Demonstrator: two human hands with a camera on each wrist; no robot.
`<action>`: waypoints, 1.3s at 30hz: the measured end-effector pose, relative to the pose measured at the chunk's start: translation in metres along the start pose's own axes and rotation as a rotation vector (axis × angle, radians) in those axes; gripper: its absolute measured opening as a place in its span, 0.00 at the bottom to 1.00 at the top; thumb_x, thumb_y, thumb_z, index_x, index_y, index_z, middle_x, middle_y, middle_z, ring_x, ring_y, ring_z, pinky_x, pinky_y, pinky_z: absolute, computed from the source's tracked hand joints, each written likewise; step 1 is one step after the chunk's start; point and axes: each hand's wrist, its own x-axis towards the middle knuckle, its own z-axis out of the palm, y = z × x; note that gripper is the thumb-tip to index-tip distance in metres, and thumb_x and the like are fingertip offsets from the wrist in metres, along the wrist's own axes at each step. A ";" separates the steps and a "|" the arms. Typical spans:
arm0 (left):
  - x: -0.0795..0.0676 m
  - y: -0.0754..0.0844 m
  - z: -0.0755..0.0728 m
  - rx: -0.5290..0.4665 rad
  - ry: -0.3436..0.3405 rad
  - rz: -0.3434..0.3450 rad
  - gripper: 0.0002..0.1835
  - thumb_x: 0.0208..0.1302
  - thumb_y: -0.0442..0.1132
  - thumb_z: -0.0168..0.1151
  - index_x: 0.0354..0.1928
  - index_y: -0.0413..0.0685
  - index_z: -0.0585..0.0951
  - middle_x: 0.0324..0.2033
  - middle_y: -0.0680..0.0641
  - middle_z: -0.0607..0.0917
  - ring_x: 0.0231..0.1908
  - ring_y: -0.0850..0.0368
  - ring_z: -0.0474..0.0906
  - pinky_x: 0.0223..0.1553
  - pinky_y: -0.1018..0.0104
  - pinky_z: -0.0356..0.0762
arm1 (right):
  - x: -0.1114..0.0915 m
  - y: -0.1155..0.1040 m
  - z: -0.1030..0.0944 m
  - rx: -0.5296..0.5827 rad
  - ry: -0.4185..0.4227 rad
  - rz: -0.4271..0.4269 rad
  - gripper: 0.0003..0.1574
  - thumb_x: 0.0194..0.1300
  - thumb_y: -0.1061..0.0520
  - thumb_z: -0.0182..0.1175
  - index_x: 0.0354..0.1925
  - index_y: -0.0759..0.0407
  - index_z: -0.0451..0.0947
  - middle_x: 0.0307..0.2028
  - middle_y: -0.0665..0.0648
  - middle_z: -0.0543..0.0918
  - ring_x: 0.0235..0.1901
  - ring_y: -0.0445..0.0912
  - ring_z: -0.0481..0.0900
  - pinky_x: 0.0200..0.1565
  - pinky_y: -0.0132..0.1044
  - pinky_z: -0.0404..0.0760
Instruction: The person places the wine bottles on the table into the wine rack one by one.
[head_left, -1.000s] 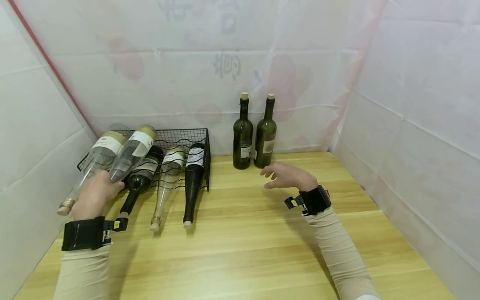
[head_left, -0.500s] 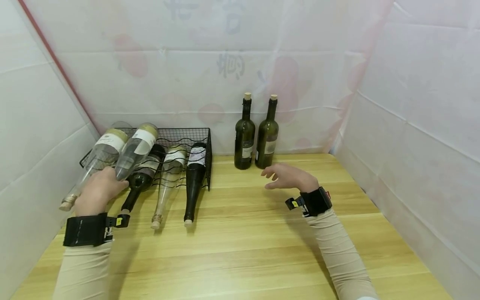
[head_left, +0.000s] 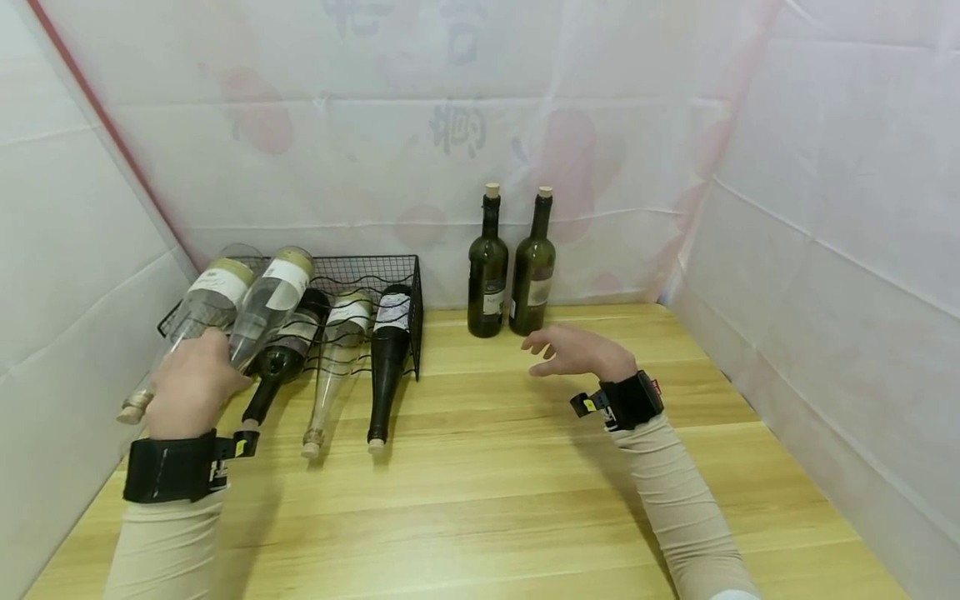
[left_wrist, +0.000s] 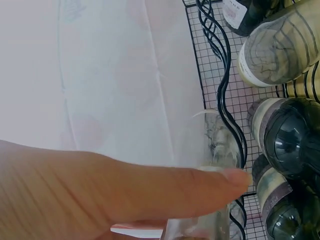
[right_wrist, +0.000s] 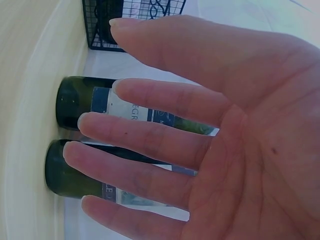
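Observation:
Two clear wine bottles with white labels lie tilted on the upper left of a black wire rack (head_left: 416,321). My left hand (head_left: 191,379) is over the neck of the inner clear wine bottle (head_left: 273,292) and holds it there; the neck and most of the fingers are hidden. In the left wrist view the thumb (left_wrist: 190,190) lies across that bottle. The other clear wine bottle (head_left: 213,292) slopes beside it, cork to the front left. My right hand (head_left: 573,350) hovers with relaxed fingers spread before two upright green wine bottles, the left one (head_left: 488,292) and the right one (head_left: 532,287).
Lower in the rack lie a dark bottle (head_left: 281,358), another clear bottle (head_left: 330,367) and a black bottle (head_left: 390,367), corks toward me. White sheeting (head_left: 360,167) hangs behind and at both sides of the wooden table (head_left: 465,500).
My left hand has shifted slightly on the inner clear bottle, leaving a little more of its shoulder visible. The bottles and my right hand have stayed in place.

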 end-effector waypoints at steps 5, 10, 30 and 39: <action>-0.002 0.004 0.001 -0.026 0.035 -0.029 0.21 0.49 0.37 0.75 0.38 0.31 0.76 0.30 0.32 0.80 0.28 0.38 0.74 0.24 0.49 0.70 | -0.001 0.001 0.000 0.003 -0.002 -0.004 0.30 0.72 0.52 0.65 0.67 0.64 0.75 0.61 0.69 0.82 0.57 0.64 0.83 0.57 0.49 0.84; -0.003 0.007 0.000 -0.047 0.019 -0.074 0.19 0.52 0.35 0.72 0.41 0.31 0.76 0.35 0.28 0.79 0.32 0.33 0.73 0.25 0.45 0.71 | -0.001 0.000 -0.001 0.000 -0.002 0.000 0.30 0.72 0.52 0.64 0.67 0.63 0.74 0.61 0.68 0.82 0.57 0.63 0.83 0.57 0.49 0.83; -0.001 0.001 0.001 -0.023 -0.029 -0.010 0.13 0.58 0.36 0.62 0.38 0.32 0.75 0.33 0.31 0.78 0.30 0.39 0.74 0.23 0.51 0.70 | -0.002 -0.003 -0.002 0.012 -0.009 0.006 0.30 0.73 0.52 0.64 0.67 0.63 0.74 0.62 0.69 0.81 0.59 0.65 0.81 0.59 0.50 0.82; 0.002 0.000 -0.001 0.002 -0.012 0.002 0.17 0.53 0.37 0.70 0.35 0.30 0.76 0.29 0.32 0.79 0.29 0.38 0.75 0.25 0.47 0.70 | -0.003 -0.004 -0.002 0.007 -0.004 0.018 0.30 0.73 0.52 0.64 0.68 0.62 0.74 0.62 0.68 0.81 0.58 0.63 0.83 0.58 0.50 0.83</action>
